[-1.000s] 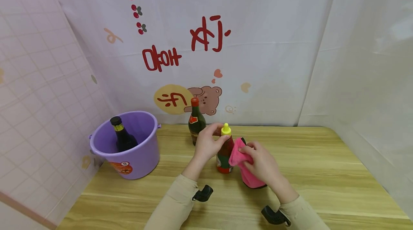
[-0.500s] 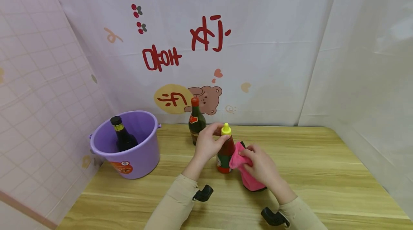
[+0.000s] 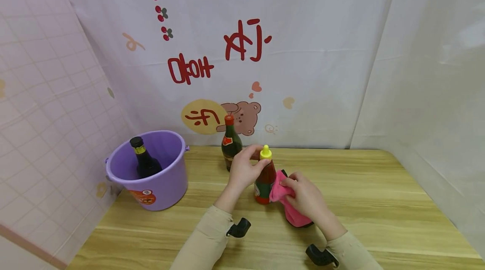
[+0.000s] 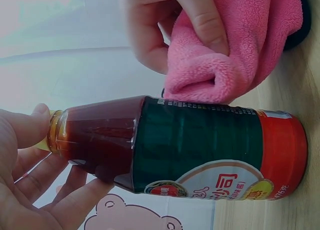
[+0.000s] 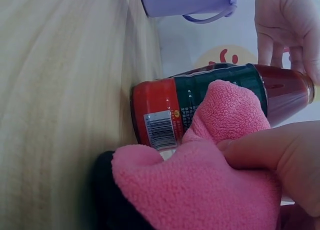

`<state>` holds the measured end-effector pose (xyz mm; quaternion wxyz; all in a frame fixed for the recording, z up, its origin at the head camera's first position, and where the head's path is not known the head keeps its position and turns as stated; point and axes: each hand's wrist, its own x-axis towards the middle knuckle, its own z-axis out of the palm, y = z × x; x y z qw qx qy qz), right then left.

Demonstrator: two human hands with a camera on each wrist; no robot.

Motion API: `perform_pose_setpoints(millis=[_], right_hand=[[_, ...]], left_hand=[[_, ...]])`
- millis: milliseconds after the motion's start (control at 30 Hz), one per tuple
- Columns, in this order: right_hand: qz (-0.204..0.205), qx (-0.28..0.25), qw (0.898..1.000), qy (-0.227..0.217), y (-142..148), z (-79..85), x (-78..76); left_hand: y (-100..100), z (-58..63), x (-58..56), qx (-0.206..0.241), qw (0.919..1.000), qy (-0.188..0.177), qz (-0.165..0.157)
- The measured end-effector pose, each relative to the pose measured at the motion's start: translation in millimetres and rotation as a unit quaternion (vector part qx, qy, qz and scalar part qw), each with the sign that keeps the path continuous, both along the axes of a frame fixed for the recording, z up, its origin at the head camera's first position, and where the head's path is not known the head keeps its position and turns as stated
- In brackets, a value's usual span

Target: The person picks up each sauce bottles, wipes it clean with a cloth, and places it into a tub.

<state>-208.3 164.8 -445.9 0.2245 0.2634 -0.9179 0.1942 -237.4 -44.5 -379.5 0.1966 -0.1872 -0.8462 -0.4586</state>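
Observation:
A sauce bottle (image 3: pixel 264 181) with a yellow nozzle cap, dark red contents and a green and red label stands upright on the wooden table. My left hand (image 3: pixel 245 167) grips it by the neck, just under the cap; in the left wrist view the thumb and fingers (image 4: pixel 82 197) curl round the neck and shoulder. In my right hand (image 3: pixel 305 194) is a bunched pink plush cloth (image 5: pixel 200 180) with a dark edge, pinched under the thumb. The cloth lies against the label side of the bottle, its lower part hanging down close to the table.
Behind the left hand stands a green glass bottle (image 3: pixel 231 145) with a red cap. To the left is a purple bucket (image 3: pixel 170 190) holding a dark bottle (image 3: pixel 147 162) with a black cap. A printed white curtain (image 3: pixel 314 72) hangs behind the table (image 3: pixel 363 202).
My right hand has slid the pink cloth a little down along the sauce bottle's side. The left hand keeps its grip at the neck, and the bottle stands in the same place.

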Motion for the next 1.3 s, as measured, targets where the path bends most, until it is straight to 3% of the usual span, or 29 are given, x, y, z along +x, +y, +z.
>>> perform_pose_setpoints(millis=[333,1300], right_hand=[[-0.011,0.020,0.999,-0.034,-2.3,-2.9,-0.7],[-0.020,0.078,0.994,-0.072,-6.8,-3.4,-4.3]], left_hand=[[-0.3,0.3,0.8,0.002,1.0000,0.003,-0.001],[1.1,-1.4,0.5,-0.003,0.9997,0.022,0.008]])
